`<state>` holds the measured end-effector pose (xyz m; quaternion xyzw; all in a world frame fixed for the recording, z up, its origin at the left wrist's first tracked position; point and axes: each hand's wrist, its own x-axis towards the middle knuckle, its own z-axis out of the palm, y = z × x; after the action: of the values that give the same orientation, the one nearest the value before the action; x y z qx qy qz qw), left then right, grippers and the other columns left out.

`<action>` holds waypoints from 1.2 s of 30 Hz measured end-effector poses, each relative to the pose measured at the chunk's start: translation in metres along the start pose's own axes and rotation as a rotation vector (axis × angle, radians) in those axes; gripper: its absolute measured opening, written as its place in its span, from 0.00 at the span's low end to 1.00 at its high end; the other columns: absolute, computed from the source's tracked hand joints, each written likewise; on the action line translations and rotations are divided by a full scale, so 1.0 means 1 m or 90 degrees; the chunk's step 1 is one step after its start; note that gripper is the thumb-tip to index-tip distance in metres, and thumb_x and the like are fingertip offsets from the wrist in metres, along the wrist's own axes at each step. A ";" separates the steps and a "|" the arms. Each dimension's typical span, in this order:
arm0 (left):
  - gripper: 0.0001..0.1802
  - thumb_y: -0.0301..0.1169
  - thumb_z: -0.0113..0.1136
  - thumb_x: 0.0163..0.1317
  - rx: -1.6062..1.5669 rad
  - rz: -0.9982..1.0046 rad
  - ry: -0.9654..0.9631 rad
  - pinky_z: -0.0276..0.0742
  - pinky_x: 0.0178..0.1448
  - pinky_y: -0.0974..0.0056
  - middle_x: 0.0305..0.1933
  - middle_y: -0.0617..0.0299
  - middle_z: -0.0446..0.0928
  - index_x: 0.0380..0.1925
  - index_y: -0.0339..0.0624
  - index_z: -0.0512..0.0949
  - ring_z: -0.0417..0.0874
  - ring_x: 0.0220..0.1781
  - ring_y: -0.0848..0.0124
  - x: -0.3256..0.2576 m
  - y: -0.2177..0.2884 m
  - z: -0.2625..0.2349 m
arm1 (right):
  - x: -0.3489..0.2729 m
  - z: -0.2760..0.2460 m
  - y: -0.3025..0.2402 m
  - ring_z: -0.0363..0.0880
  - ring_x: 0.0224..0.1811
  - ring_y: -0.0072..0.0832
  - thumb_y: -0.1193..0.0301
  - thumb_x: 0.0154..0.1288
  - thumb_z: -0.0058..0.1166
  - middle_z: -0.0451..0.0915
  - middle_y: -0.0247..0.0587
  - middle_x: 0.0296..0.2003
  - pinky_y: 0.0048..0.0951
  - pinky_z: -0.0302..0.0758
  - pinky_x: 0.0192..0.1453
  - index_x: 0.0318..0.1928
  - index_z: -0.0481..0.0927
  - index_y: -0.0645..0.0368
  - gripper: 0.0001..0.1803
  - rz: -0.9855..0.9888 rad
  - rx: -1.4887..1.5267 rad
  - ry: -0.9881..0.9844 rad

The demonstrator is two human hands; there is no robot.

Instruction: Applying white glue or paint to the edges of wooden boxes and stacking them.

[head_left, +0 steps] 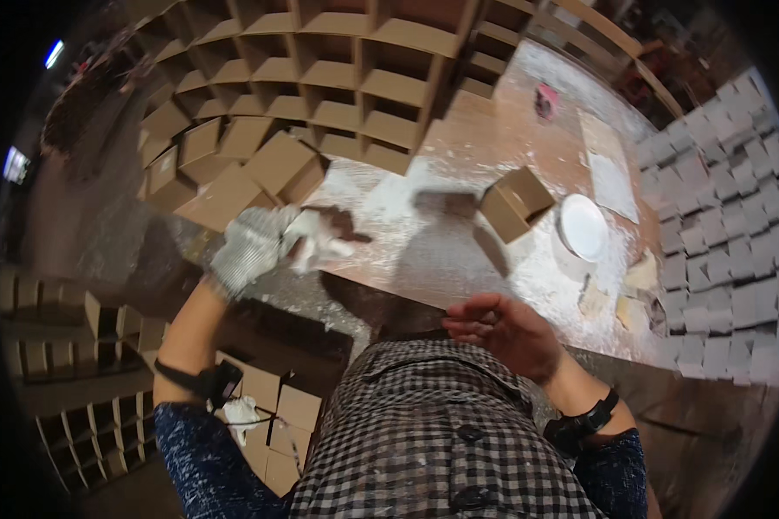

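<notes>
A white knit work glove covers my left hand, which is over the near left edge of the board. Its fingers are closed on a limp white cloth, glove-like in shape and partly blurred. My right hand is bare and holds nothing, its fingers stretched out to the left in front of the checked apron. Beyond it a small brown cardboard box stands on the powder-dusted wooden board. A round white tub is to the right of that box.
Several loose cardboard boxes lie left of the board. Behind them rises a stack of open brown boxes. White boxes are piled at the right. More brown boxes lie low at the left. A pink item is far back.
</notes>
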<state>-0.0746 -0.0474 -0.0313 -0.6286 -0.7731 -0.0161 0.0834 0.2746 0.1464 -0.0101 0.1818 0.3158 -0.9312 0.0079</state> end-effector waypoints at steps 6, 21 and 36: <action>0.24 0.50 0.44 0.67 -0.234 -0.235 -0.008 0.70 0.57 0.53 0.55 0.48 0.74 0.53 0.48 0.74 0.75 0.55 0.53 0.065 -0.033 -0.010 | 0.097 0.021 -0.001 0.76 0.42 0.22 0.66 0.69 0.50 0.80 0.41 0.39 0.25 0.74 0.48 0.38 0.77 0.61 0.10 0.046 -0.436 -0.072; 0.28 0.53 0.38 0.66 -0.029 -0.303 0.278 0.75 0.44 0.56 0.29 0.49 0.81 0.28 0.41 0.79 0.82 0.36 0.56 0.045 -0.058 0.004 | 0.140 0.163 0.080 0.77 0.42 0.41 0.71 0.55 0.62 0.75 0.48 0.40 0.38 0.73 0.46 0.46 0.68 0.61 0.21 -0.323 -0.690 -0.317; 0.17 0.43 0.45 0.64 -0.107 -0.217 -0.092 0.78 0.37 0.54 0.31 0.50 0.80 0.31 0.44 0.79 0.83 0.33 0.54 0.050 0.024 -0.012 | 0.172 0.142 0.038 0.76 0.34 0.17 0.70 0.60 0.60 0.80 0.33 0.33 0.20 0.73 0.42 0.42 0.78 0.66 0.13 0.309 -0.409 -0.517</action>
<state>-0.0600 0.0044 -0.0138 -0.4930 -0.8682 -0.0489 -0.0288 0.0719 0.0491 0.0128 -0.1349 0.5039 -0.7551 0.3971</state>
